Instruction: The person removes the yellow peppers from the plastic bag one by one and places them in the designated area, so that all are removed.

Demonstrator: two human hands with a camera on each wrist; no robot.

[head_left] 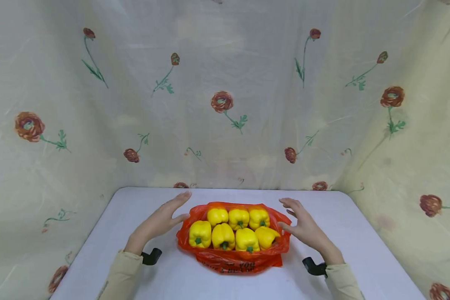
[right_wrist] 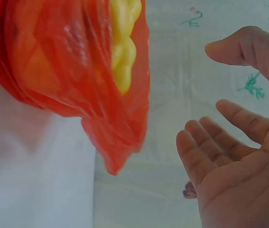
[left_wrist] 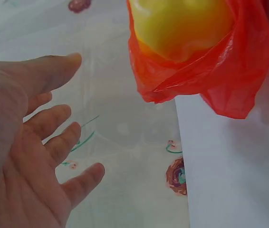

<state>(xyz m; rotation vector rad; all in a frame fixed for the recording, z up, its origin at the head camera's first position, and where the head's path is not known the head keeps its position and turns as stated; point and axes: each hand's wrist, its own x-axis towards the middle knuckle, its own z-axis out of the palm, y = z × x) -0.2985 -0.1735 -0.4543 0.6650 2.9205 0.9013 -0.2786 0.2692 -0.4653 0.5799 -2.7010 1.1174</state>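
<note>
A red plastic bag [head_left: 240, 266] with dark printed lettering lies on the white table, its mouth spread wide. Inside sit several yellow bell peppers [head_left: 223, 236] in two rows, most with green stems facing the front. To the left of the bag is my left hand [head_left: 159, 221], fingers extended and thumb apart, holding nothing. My right hand [head_left: 301, 225] is at the bag's right side, its fingers spread and slightly bent, also with nothing in them. Both wrist views show a gap between the palm and the red plastic.
The white table [head_left: 153, 279] has rounded far corners. A pale curtain [head_left: 255, 158] printed with red flowers hangs behind it and along both sides. Each wrist carries a black strap mount [head_left: 151, 256] below the hand.
</note>
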